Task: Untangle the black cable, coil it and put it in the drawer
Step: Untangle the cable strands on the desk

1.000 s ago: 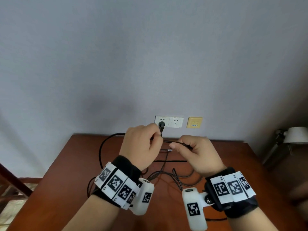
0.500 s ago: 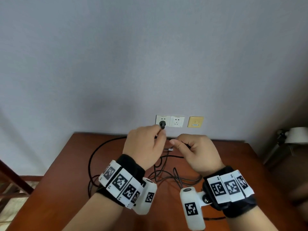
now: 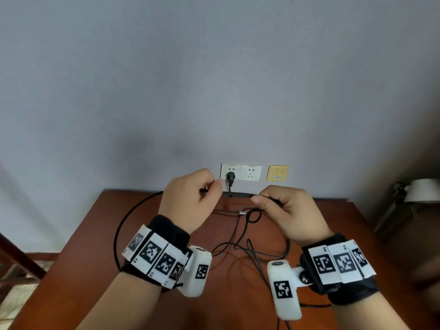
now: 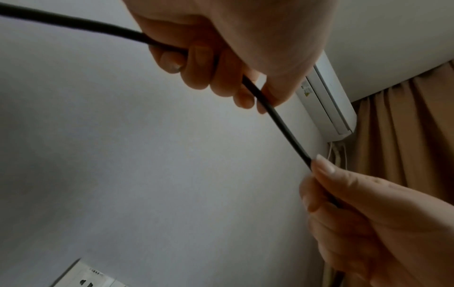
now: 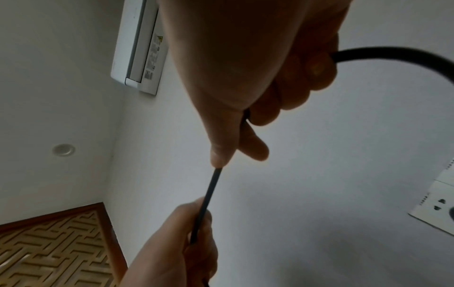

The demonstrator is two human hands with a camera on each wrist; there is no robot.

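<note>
Cable (image 3: 238,194) runs taut between left hand (image 3: 190,198) and right hand (image 3: 289,211), each pinching it above the table (image 3: 83,234); loops trail below. It looks light, limp and springy, best gathered near the pinches.

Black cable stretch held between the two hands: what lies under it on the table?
Under the taut black cable lie loose tangled loops and a silver connector on the wooden table. The hands and wrist cameras cover further loops.
</note>
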